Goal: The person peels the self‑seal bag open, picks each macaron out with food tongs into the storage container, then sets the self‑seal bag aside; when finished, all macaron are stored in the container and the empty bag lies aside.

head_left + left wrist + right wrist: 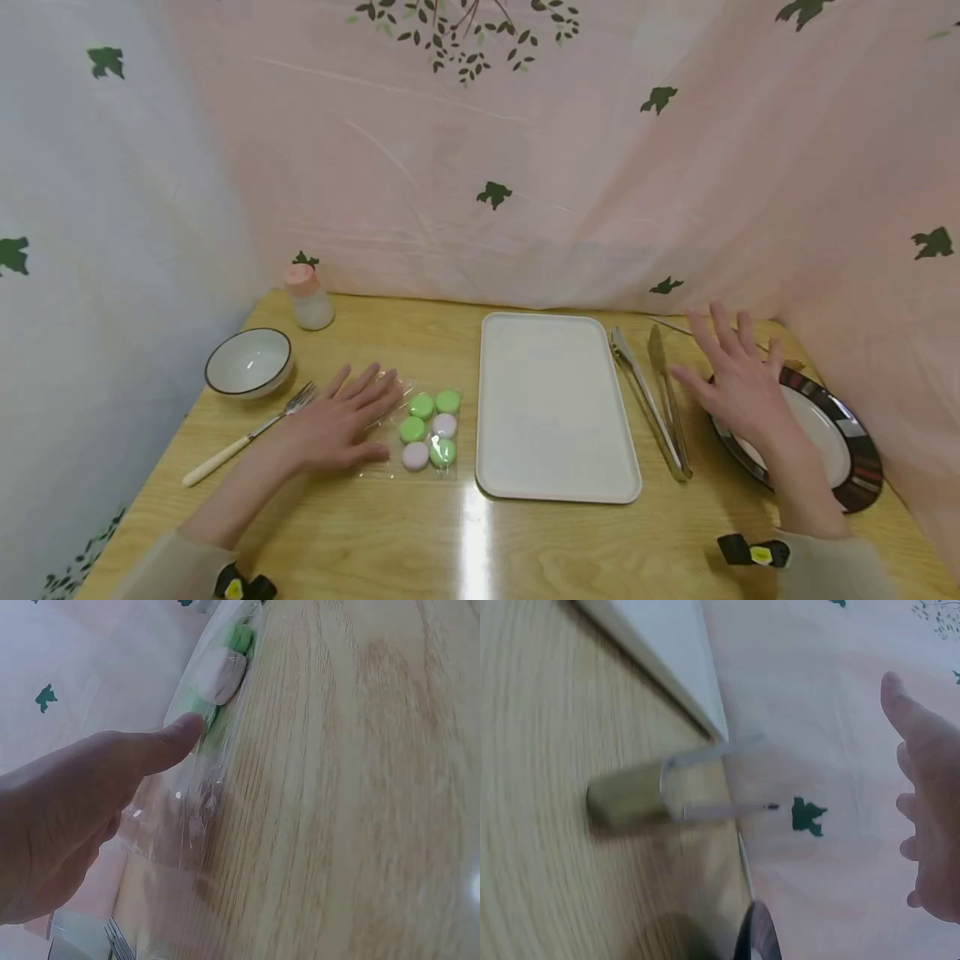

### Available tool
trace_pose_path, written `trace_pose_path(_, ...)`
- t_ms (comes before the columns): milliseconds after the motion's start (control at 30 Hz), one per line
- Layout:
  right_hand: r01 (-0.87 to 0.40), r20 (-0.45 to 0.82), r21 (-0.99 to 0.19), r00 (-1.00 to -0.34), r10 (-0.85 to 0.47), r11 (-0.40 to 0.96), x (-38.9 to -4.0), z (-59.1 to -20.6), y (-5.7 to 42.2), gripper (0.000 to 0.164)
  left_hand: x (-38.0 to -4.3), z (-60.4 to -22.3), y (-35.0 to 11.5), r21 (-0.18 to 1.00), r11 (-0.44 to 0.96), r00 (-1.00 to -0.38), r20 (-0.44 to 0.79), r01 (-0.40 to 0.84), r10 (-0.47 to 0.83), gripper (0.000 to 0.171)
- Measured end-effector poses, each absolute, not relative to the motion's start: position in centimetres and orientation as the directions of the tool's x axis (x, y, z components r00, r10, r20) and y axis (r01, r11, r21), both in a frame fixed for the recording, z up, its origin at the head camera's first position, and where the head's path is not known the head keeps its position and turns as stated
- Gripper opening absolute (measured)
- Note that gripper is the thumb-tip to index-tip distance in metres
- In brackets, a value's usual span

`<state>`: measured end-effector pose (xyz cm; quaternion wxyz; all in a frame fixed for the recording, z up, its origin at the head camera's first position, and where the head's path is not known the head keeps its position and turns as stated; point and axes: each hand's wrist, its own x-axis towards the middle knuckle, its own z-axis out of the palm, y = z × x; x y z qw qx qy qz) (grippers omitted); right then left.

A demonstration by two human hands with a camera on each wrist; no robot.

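Currently, left hand (341, 429): released, fingers straight, lying over the left end of the clear bag (393, 432); whether it presses, I cannot tell.
Right hand (738, 383): released, fingers spread, raised over the left part of the plate (864, 467), holding nothing.
Bag: flat on the desk (555, 550), its filled end just right of the left hand.
Fork (251, 437): just left of the left hand.
Tongs (648, 402): just left of the right hand.
Tray (553, 408): between both hands.
Bowl (249, 362): beyond the left hand, leftward.
Bottle (309, 304): farther past that hand.
Likely trouble: pressure from the left palm could crack the rounds; a low right wrist could knock the plate.
Count: six rounds, four green (412, 429), two lilac (444, 426); one bag, plate, fork, tray, bowl, bottle; one pair of tongs.
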<state>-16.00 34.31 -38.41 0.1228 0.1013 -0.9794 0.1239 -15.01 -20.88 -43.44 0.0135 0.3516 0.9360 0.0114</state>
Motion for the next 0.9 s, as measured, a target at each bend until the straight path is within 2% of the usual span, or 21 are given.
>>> trace_pose_path(200, -0.257, 0.273, -0.270, -0.945, -0.182, 0.928, -16.1, -38.1, 31.8, 0.081, -14.9, -43.8, -20.6, 0.072, 0.745, -0.742, -0.074, 0.663, 0.667, 0.082)
trace_pose_path(400, -0.332, 0.332, -0.315, -0.916, -0.225, 0.889, -16.4, -38.1, 28.5, 0.081, -15.1, -43.9, -20.6, 0.127, 0.755, -0.742, -0.142, 0.643, 0.655, 0.083)
trace_pose_path(600, -0.405, 0.395, -0.279, -0.875, -0.281, 0.871, -17.1, -37.6, 25.1, 0.082, -15.3, -44.1, -20.1, 0.193, 0.770, -0.747, -0.190, 0.608, 0.637, 0.087)
trace_pose_path(900, -0.581, 0.508, -0.252, -0.760, -0.405, 0.774, -17.5, -36.5, 17.7, 0.079, -15.6, -44.1, -19.9, 0.238, 0.778, -0.748, -0.219, 0.582, 0.627, 0.092)
